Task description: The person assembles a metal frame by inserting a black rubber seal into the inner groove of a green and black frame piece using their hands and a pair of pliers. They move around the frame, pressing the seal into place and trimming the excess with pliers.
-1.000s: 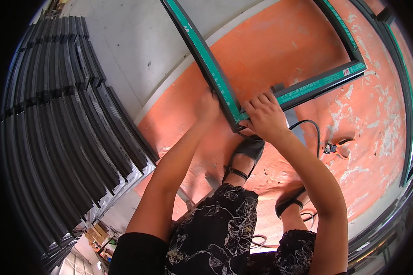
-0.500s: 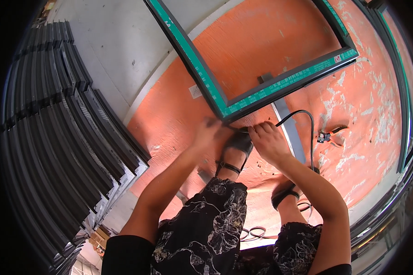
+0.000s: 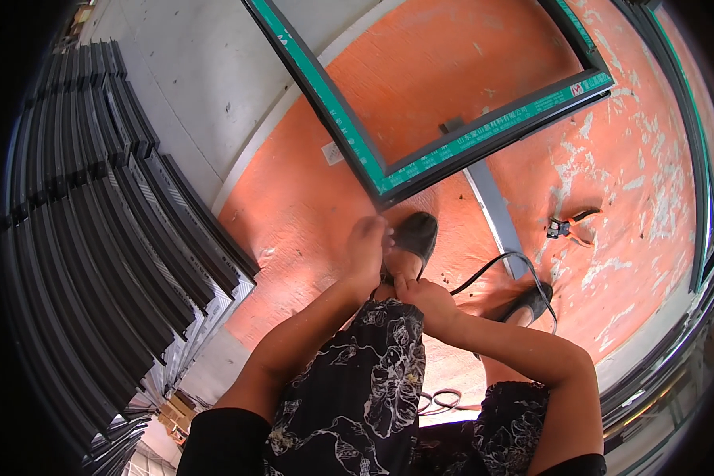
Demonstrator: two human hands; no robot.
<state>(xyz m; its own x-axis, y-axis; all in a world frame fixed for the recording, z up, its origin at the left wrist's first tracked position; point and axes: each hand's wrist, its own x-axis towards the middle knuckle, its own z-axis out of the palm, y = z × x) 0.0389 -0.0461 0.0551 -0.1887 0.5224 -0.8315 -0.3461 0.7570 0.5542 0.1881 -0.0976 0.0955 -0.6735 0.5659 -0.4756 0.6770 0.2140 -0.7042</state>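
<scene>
The dark, green-faced frame (image 3: 492, 129) lay ahead of both hands, its near bar slanting away rightward from the closest corner. The left hand (image 3: 365, 249) was nearer, just short of that corner, its grip too blurred to tell. The right hand (image 3: 428, 303) was farther from the frame, fingers bunched; on the frame's near side a black cord (image 3: 506, 255) curved out rightward from behind that hand, whether gripped I couldn't tell.

Mid-picture, I can see the left hand (image 3: 367, 252) beside a black shoe (image 3: 415, 236) and the right hand (image 3: 430, 305) where a black cord (image 3: 477, 275) emerges. A green-striped frame (image 3: 496, 131) spans upper centre; orange-handled pliers (image 3: 562, 228) lie right, dark profiles (image 3: 83, 238) left.
</scene>
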